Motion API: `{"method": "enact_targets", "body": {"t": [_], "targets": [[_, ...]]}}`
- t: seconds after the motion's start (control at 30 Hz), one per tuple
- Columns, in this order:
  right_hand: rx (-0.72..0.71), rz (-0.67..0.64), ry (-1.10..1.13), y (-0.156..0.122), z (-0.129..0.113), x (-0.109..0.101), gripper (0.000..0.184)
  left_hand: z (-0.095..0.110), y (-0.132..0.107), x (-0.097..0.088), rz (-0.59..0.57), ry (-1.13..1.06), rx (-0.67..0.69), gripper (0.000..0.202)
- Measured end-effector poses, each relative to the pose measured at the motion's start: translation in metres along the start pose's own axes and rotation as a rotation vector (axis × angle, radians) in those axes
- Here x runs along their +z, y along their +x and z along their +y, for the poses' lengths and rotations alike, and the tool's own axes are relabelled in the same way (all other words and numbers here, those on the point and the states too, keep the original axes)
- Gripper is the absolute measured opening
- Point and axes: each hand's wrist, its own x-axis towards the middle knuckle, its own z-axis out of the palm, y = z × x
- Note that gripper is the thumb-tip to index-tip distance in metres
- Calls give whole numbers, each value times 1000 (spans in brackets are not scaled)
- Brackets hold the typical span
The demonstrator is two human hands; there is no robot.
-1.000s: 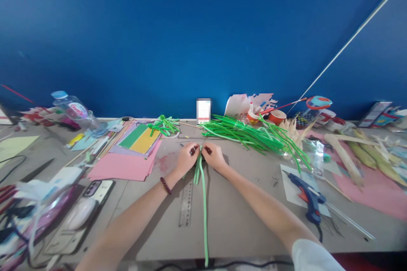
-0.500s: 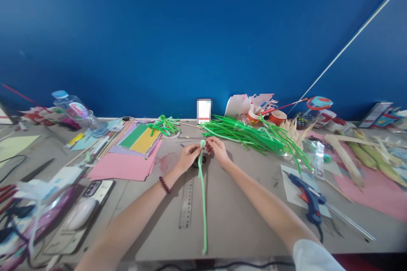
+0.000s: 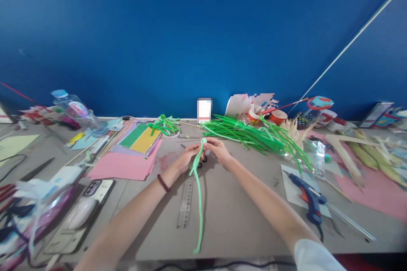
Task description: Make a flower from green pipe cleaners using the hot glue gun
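A light green pipe cleaner (image 3: pixel 200 207) hangs from between my hands, its long tail reaching toward the table's front edge. Its top is coiled into a small round head, and a shorter end sticks out below my fingers. My left hand (image 3: pixel 189 155) pinches it just under the coil. On the other side, my right hand (image 3: pixel 218 149) has its fingertips closed at the coil. Behind the left fingers, the black handles of scissors (image 3: pixel 202 161) partly show. A clear ruler (image 3: pixel 185 203) lies on the table below my left hand.
A bundle of green pipe cleaners (image 3: pixel 248 135) lies beyond my right hand. Pink paper (image 3: pixel 124 167) and a bottle (image 3: pixel 74 108) are on the left, with a phone (image 3: pixel 98 192) nearer. A blue glue gun (image 3: pixel 307 194) rests at right, near corn husks (image 3: pixel 345 152).
The pipe cleaner's tail has swung left at its lower end, and its short end now points left. My right fingers have come in against the coil.
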Motion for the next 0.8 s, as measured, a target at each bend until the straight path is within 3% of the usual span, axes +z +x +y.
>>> {"method": "enact_targets", "body": {"t": [0.13, 0.43, 0.63, 0.8], "targets": [[-16, 40, -61, 0, -2, 1, 29, 5, -3, 3, -27, 15, 17, 26], [-82, 79, -22, 3, -7, -3, 31, 6, 1, 6, 44, 38, 11, 25], [-119, 23, -200, 2, -13, 0, 37, 1, 2, 4, 24, 41, -22, 27], [-135, 68, -336, -1, -15, 5, 36, -1, 3, 3, 20, 28, -17, 26]]}}
